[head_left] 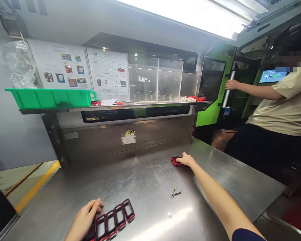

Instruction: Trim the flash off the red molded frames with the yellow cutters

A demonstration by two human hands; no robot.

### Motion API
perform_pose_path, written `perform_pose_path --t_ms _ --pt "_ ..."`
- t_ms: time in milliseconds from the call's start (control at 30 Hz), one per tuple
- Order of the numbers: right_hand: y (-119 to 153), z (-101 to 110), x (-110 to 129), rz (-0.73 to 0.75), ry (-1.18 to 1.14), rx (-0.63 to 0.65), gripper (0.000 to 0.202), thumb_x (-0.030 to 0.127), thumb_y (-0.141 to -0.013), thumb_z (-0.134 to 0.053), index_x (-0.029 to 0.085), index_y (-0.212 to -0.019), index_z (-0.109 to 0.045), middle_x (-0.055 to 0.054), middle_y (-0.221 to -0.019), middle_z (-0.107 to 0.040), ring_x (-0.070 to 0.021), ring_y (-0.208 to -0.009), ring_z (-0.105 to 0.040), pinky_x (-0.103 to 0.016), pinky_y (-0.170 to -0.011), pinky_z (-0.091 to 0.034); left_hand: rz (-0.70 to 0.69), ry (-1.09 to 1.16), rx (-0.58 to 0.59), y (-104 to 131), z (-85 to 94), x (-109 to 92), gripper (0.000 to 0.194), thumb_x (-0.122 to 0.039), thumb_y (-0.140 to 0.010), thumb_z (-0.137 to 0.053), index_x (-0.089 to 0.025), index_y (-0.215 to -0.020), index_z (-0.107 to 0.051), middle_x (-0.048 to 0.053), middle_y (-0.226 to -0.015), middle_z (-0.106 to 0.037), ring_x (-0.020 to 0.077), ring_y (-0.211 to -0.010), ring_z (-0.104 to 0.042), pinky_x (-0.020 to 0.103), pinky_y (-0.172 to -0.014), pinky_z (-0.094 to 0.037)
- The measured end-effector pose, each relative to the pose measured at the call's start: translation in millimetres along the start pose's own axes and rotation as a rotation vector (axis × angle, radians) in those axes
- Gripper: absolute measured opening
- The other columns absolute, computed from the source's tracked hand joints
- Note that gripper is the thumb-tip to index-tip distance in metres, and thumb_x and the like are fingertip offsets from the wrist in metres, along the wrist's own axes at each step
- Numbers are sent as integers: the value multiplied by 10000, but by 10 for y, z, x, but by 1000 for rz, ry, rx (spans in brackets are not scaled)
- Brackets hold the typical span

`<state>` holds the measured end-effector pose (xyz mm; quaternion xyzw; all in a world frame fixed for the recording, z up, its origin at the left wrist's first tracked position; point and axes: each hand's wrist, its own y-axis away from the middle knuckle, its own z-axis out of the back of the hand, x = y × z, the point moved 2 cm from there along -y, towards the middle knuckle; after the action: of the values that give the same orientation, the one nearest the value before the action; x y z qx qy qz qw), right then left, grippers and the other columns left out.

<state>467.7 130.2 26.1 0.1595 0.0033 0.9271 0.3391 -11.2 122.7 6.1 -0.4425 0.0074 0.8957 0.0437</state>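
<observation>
My right grip is at the small red-and-black stack on the far right part of the table, the fingertips at its right side; I cannot tell whether they have closed on a piece or only touch it. If I pinch just the top edge at this stretch, I judge a piece could slip or drag its neighbours askew, since the arm is reaching far and the steel looks slick. My left grip lies at the near left, fingers partly curled beside the row of red-and-black frames, covering its left end; I cannot see whether it holds one. A careless press there might shove the row out of line, as the frames sit close together. Between the two, nearer than the stack, lie the small pliers, apart from everything; a low sweep back from the right could knock them, and their metal might scratch a frame. Farther off, the green bin rests on the shelf, well away from either grip.
</observation>
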Motion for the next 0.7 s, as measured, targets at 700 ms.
perform_pose_path --t_ms 700 --pt "1972 -737 1453 603 182 113 658 537 -851 -616 147 -1355 -452 -180 -1127 -607 -342 -1005 -604 -488 -850 -467 -36 19 17 50 -64 126 329 -392 -925 -467 -166 -757 -636 11 -730 -680 184 -773 -653 372 -803 -479"
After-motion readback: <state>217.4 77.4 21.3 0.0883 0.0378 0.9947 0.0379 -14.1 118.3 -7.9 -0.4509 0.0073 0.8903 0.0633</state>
